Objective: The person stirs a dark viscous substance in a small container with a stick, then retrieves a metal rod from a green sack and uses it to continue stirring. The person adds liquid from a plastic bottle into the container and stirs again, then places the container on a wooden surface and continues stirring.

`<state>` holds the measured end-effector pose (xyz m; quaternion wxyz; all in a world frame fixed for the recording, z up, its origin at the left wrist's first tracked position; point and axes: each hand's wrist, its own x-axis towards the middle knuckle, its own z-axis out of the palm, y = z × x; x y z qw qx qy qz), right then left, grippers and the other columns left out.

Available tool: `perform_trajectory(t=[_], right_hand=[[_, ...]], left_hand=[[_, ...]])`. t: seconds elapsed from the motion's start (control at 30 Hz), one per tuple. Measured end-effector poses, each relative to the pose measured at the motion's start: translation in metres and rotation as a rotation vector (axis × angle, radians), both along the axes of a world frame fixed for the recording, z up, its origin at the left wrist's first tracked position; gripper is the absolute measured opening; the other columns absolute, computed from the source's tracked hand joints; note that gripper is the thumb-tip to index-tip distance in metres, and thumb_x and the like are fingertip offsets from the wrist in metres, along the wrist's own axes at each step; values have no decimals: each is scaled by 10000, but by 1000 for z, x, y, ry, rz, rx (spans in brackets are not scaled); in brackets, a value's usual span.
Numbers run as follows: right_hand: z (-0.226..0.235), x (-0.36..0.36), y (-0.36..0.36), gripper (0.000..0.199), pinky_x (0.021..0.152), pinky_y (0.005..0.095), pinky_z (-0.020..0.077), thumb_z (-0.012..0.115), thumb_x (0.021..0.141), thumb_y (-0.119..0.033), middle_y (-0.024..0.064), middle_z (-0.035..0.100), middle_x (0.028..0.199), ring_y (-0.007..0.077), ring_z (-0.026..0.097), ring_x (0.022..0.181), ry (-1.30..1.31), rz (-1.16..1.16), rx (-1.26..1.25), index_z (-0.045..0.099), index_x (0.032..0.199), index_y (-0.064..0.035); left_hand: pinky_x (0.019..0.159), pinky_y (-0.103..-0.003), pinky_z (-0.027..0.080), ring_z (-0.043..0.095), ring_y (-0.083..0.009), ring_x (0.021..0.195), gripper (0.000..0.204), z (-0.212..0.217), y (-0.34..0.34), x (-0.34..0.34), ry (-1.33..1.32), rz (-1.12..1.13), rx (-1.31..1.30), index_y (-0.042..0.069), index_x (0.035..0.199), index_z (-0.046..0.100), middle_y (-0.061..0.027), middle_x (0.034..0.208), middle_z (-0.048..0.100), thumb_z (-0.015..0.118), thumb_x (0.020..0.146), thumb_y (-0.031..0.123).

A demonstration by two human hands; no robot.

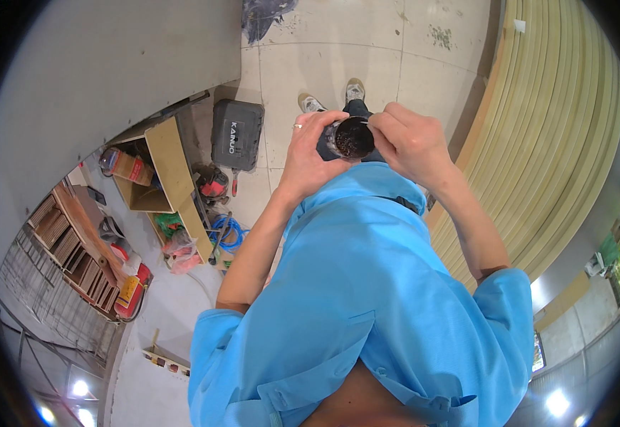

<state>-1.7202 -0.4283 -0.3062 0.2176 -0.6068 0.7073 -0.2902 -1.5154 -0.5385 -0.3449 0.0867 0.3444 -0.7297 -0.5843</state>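
While person stands over tiled floor, left hand wraps small round dark open-topped container at chest height; right hand pinches its rim. Looks light, rigid, likely smooth: grip sidewall, keep upright. Dark grey plastic tool case lies below.

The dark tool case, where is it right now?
In the head view, the dark tool case lies on the tiled floor, to the left of the person's left hand, beside the wooden shelf unit.
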Motion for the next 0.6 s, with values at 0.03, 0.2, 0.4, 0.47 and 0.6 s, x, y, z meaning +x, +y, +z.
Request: perform_trajectory(t=[0.03, 0.2, 0.4, 0.47, 0.6], right_hand=[[1, 1, 0, 113, 543, 409, 520, 766, 862, -62, 65, 623, 827, 278, 659, 655, 15, 33, 29, 692, 944, -85], [2, 13, 2, 111, 542, 406, 519, 759, 856, -60, 70, 629, 824, 275, 663, 660, -210, -7, 40, 696, 944, -87], [1, 16, -3, 111, 545, 399, 514, 763, 858, -50, 71, 618, 803, 268, 658, 652, -88, -96, -22, 704, 947, -81], [3, 15, -5, 109, 540, 394, 509, 766, 862, -42, 66, 616, 801, 265, 655, 648, -87, -22, 6, 707, 947, -78], [9, 14, -8, 93, 527, 386, 503, 768, 867, -52, 54, 622, 797, 258, 647, 637, -164, -91, -12, 711, 935, -80]], left_hand=[[1124, -449, 459, 546, -313, 1272, 690, 0, 0, 1, 1, 5, 6, 139, 1317, 678, -47, 1259, 699, 945, 682, 164], [1130, -437, 463, 554, -294, 1286, 688, -3, -3, 7, 6, 37, 46, 139, 1330, 681, -49, 1278, 702, 953, 698, 139], [1083, -388, 450, 581, -244, 1258, 726, -8, -7, 9, 30, 28, 12, 124, 1375, 673, -52, 1356, 703, 952, 707, 188], [1084, -389, 449, 580, -244, 1259, 724, -8, -9, 9, 28, 27, 3, 123, 1376, 672, -55, 1358, 704, 950, 710, 184], [1083, -393, 448, 579, -243, 1262, 721, -8, -12, 9, 19, 33, -21, 126, 1377, 672, -57, 1354, 704, 946, 711, 172]])
